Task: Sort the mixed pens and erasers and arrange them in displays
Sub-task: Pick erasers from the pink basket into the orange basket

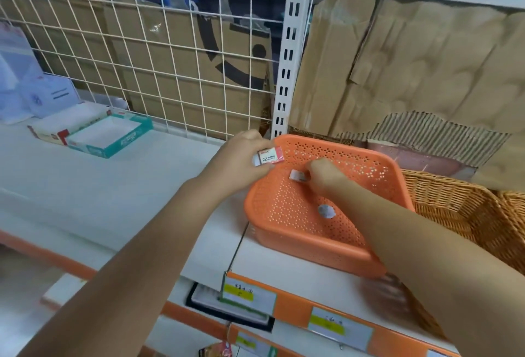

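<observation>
— Where's the left hand [241, 159]?
— Thumb and fingers pinch the 2B eraser [268, 157] at its 3 o'clock, by the orange basket [312, 246] rim's 10 o'clock.
— And the right hand [325, 179]?
— Curled fingertips pinch a second eraser [297, 176] at their 9 o'clock, inside the basket.

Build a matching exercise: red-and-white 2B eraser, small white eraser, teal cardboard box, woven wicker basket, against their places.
1 red-and-white 2B eraser
2 small white eraser
3 teal cardboard box
4 woven wicker basket

A white shelf, far left
B pinched in left hand
C right of orange perforated plastic basket
D inside orange basket, pinched by right hand

Pairs: 1-B, 2-D, 3-A, 4-C
</observation>
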